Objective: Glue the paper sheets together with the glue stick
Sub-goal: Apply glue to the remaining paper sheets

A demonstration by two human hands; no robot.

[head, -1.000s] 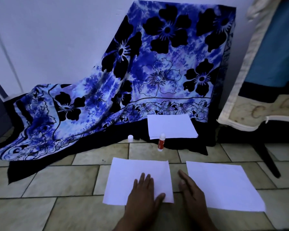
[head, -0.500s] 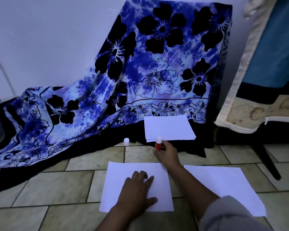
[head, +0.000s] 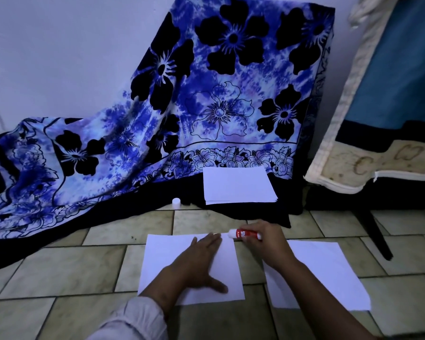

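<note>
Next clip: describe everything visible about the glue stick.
The glue stick is a red tube with white lettering and a white tip, uncapped. The right hand grips its rear end, holding it nearly level, tip pointing left at the far right corner of the left sheet. Whether the tip touches paper is unclear.

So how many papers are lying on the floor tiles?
2. The left sheet lies under the left hand, the right sheet beside it. The stack on the blue cloth behind holds more, too thin to count.
</note>
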